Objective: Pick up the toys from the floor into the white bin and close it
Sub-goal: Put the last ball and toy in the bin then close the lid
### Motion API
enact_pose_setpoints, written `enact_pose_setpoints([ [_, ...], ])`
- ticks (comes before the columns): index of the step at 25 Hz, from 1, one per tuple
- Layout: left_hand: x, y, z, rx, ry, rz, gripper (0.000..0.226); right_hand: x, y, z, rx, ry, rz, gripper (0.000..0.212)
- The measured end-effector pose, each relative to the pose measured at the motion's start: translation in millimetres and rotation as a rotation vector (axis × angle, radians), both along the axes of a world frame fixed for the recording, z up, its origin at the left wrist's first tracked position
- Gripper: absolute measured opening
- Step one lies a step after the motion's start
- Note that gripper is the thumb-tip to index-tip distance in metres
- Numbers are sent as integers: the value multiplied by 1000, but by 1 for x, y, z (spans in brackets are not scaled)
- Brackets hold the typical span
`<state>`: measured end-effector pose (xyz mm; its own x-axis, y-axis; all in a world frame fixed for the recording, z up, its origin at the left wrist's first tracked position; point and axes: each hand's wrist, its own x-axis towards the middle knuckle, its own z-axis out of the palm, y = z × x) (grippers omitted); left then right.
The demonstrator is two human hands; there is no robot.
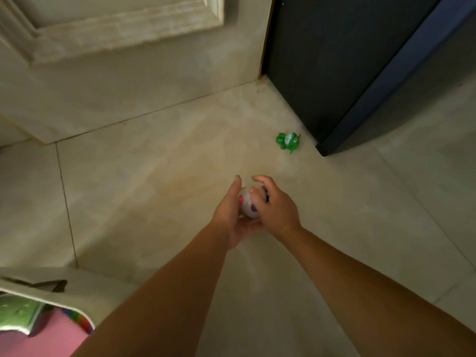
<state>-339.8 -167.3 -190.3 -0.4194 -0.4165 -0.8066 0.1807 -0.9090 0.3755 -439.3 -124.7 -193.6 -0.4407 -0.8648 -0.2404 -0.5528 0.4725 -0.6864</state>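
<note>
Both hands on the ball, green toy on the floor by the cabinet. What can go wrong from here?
1. The ball is round and cupped between the left hand and right hand; it may slip and roll away when one hand lets go.
2. The green toy lies on the floor close to the dark cabinet; with both hands busy it may get left behind, or nudged against the cabinet by a hasty reach.

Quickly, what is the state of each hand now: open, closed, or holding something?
Left hand: closed on the white round toy, cupping it from the side and below.
Right hand: closed on the same toy from above.
</note>
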Motion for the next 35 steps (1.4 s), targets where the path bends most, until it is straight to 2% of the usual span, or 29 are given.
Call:
enact_pose_setpoints([
  [2,1,-3,-4,-1,9,-7,47,0,-15,3,22,145,-16,36],
  [5,10,-4,-7,29,-126,61,31,-24,-53,2,-86,388,-62,30],
  [6,14,-4,-7,39,-162,80,28,-38,-66,1,-25,461,-28,40],
  [8,21,0,-8,53,-205,94,25,-61,-88,5,209,474,62,65],
  [10,26,4,-6,69,-235,101,25,-77,-107,9,370,455,121,75],
  [16,31,13,-9,65,-297,84,38,-94,-133,3,597,394,217,81],
  [18,33,15,-5,59,-293,88,35,-85,-121,1,647,481,225,69],
  [21,35,18,3,40,-292,92,31,-68,-96,1,595,515,203,48],
  [24,38,25,13,31,-273,90,32,-45,-64,0,511,493,208,41],
  [27,41,35,23,13,-251,93,33,-21,-36,0,512,475,237,36],
  [32,51,64,51,-19,-232,36,33,10,10,24,501,315,133,33],
  [35,64,85,87,-82,-184,-7,31,34,38,60,337,202,50,31],
])
